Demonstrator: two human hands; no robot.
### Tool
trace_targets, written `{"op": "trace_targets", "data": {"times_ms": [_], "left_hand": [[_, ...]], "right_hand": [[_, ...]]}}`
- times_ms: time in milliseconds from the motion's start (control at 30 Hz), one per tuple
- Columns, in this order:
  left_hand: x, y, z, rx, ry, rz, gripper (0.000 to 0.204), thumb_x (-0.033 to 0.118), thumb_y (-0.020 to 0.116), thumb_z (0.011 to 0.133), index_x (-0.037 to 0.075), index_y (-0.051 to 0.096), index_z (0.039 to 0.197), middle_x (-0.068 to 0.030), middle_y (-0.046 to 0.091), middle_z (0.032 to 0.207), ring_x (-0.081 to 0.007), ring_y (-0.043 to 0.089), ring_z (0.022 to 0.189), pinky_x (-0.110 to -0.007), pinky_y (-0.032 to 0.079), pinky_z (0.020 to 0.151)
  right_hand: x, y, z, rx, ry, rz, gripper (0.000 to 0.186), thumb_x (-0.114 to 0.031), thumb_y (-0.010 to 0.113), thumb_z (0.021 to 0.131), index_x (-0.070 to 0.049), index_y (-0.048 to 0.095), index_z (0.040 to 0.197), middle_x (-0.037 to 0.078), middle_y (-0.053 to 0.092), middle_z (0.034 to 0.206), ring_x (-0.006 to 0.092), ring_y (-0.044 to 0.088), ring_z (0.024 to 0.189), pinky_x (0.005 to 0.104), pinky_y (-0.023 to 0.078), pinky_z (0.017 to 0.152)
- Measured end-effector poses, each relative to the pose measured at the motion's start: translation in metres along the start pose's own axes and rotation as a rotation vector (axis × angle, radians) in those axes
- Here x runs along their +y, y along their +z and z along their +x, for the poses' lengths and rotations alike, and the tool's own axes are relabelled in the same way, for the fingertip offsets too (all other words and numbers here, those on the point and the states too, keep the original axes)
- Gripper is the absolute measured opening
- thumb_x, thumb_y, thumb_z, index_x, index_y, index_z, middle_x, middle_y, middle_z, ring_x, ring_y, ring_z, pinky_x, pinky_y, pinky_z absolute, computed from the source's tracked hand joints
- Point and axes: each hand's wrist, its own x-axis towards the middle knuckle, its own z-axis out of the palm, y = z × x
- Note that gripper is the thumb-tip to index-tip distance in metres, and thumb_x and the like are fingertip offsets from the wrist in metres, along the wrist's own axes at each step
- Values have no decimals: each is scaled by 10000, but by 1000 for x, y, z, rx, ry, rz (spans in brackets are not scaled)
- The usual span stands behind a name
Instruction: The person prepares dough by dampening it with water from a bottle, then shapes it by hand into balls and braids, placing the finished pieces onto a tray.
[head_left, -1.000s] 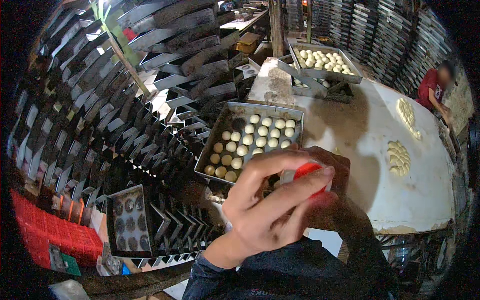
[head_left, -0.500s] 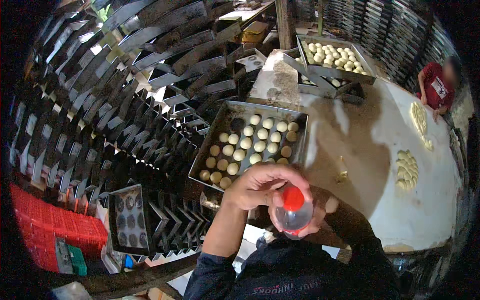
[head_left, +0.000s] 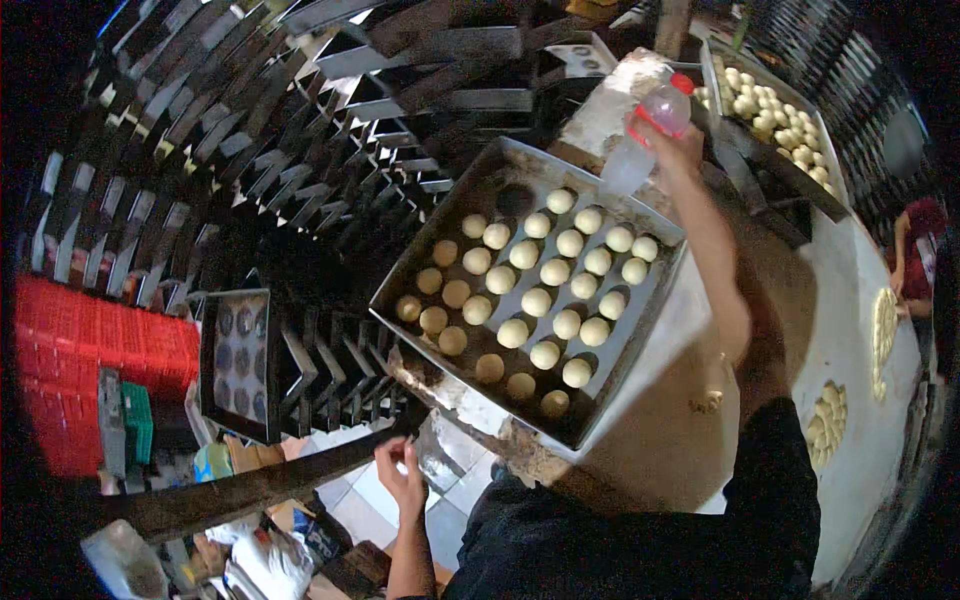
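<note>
The right hand (head_left: 676,148) reaches forward, clenched; the left hand (head_left: 404,482) hovers, fingers (head_left: 386,460) loosely bent.

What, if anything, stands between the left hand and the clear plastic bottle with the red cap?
In this view, the dark, rectangular metal tray of round, pale dough balls lies between the left hand and the bottle, which the right hand holds by its far edge.

- Bottle (head_left: 628,170): clr plastic, smooth, glossy
- Cap (head_left: 682,84): plastic, sl. glossy
- Tray (head_left: 622,350): metal, dull, blotchy
- Dough balls (head_left: 554,272): v. smooth, matt
- Surface (head_left: 848,310): mostly smooth, sl. sheen; near edge rough, flaky
- Crates (head_left: 105,345): plastic, textured
- Sleeve (head_left: 775,470): cloth, matt
- Floor (head_left: 365,515): smooth tile
</note>
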Motion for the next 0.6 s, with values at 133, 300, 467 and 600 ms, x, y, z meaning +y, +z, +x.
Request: {"op": "trace_targets", "data": {"times_ms": [133,300,467,600], "left_hand": [[-111,-30,-99,-60,-108,342,211,140,627,811,5,583,966,-141,557,892,-256,554,775,-361,464,715],[-204,-122,-263,-376,-916,486,296,282,630,800,29,616,954,-181,613,939,-299,584,896,-383,468,760],[-255,-175,-364,-88,-1272,14,353,379,542,843,60,626,968,-100,616,987,-293,592,904,-439,488,789],[-262,-148,-367,-408,-1132,449,349,377,539,847,51,634,925,-131,633,956,-313,599,905,-428,488,764]], "right_hand": [[96,-19,97,217,-169,-279,534,-295,882,551,-79,671,991,33,680,897,155,640,830,310,512,745],[107,9,93,288,-101,-493,538,-336,892,540,-91,692,975,46,692,938,179,649,839,337,510,755],[140,-4,129,274,-160,-574,664,-455,870,513,-62,677,1011,79,687,974,218,646,897,347,481,850],[157,-11,144,335,-195,-619,746,-447,879,491,-34,640,1064,103,664,1031,246,633,949,342,470,876]]}}
